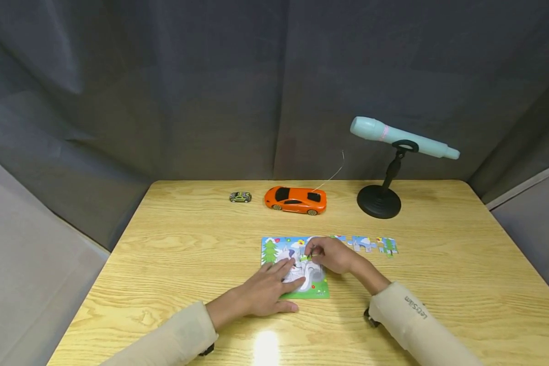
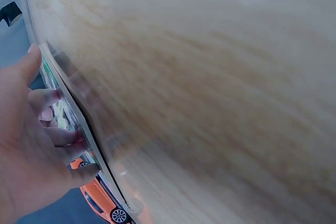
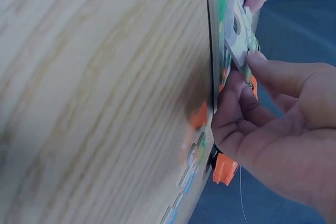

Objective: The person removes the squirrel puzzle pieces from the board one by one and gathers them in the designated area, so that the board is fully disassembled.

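A jigsaw puzzle (image 1: 321, 292) with a picture of a white animal, a green tree and blue sky lies flat on the wooden table. Fingers spread, my left hand (image 1: 266, 291) rests on the puzzle's left and lower part. At its right side my right hand (image 1: 335, 254) pinches a puzzle piece (image 3: 239, 45) between thumb and fingers. In the right wrist view that piece is tilted up from the puzzle; the fingers hide part of it. Loose puzzle pieces (image 1: 363, 243) lie in a row beyond and right of the right hand.
Behind the puzzle stand an orange toy car (image 1: 296, 200) with a thin wire rising from it and a small green toy car (image 1: 240, 197). A light blue toy microphone (image 1: 402, 137) sits on a black stand (image 1: 378, 202) at the back right. Dark cloth (image 1: 219, 91) hangs behind the table.
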Motion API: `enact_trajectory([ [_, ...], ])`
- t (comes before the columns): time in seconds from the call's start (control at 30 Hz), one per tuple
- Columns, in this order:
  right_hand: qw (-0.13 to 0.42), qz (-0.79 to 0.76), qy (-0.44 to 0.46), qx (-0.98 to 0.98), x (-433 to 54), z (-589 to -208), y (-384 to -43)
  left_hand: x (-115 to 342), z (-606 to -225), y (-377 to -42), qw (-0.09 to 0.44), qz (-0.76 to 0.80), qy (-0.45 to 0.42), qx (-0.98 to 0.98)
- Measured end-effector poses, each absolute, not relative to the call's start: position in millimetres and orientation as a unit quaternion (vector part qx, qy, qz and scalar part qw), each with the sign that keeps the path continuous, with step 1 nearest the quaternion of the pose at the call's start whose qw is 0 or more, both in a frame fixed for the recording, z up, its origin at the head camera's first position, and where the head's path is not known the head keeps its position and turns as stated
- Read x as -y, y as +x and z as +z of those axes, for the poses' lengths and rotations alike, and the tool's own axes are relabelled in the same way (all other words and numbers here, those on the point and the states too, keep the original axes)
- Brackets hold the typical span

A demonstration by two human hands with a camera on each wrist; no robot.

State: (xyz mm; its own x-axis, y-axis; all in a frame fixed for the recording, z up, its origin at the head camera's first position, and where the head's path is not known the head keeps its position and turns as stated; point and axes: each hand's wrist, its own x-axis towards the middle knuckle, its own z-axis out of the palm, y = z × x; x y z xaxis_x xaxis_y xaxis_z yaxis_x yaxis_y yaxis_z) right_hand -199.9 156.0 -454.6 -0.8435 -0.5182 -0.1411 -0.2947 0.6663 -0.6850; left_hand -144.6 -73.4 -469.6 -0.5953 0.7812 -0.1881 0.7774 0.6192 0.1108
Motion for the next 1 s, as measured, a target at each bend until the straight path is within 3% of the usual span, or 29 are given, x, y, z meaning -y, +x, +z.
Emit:
enact_trajectory([
  [0.4,0.181,-0.380,-0.239,-0.875,-172,-446,-198,72,-468,-144,0.123,0.009,0.427,-0.896],
  [1.0,0.163,-0.398,-0.202,-0.880,-250,-428,-187,71,-466,-143,0.120,0.015,0.428,-0.895],
])
